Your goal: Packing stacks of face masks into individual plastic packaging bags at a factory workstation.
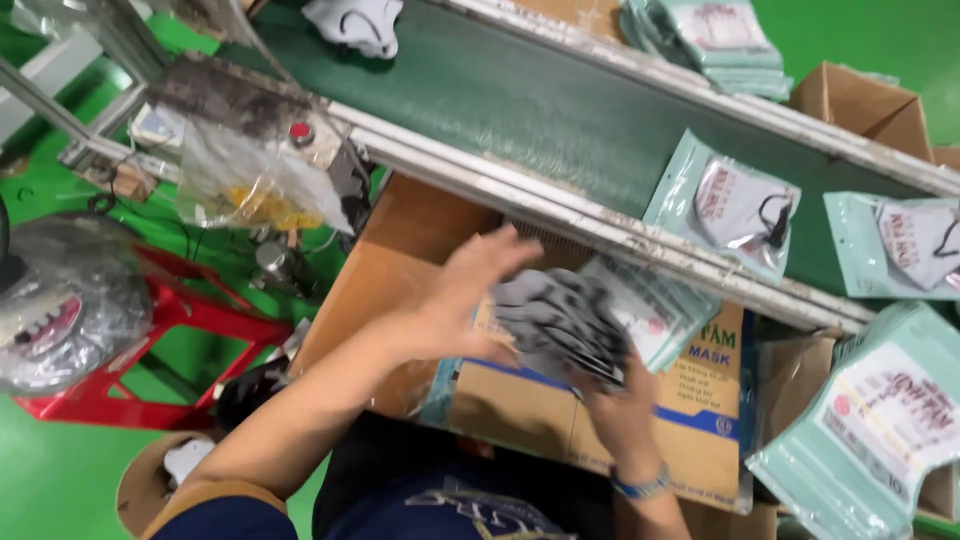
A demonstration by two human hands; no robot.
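My right hand (618,408) grips a stack of grey patterned face masks (560,322) from below, with pale green mask pouches (655,305) fanned behind them. My left hand (475,290) is spread open, its palm against the left side of the stack; it is motion-blurred. Both hands hover over a flat brown cardboard box (545,415) with blue printing. Two filled pale green pouches (735,205) (910,245) lie on the dark green conveyor belt (520,95) just beyond.
A heap of pale green pouches (880,420) lies at right, another stack (715,35) beyond the belt. Open cartons (865,105) stand at far right. A red plastic stool (150,330) holding a plastic-wrapped bundle (60,300) stands left on the green floor. A clear bag (250,175) hangs off the conveyor frame.
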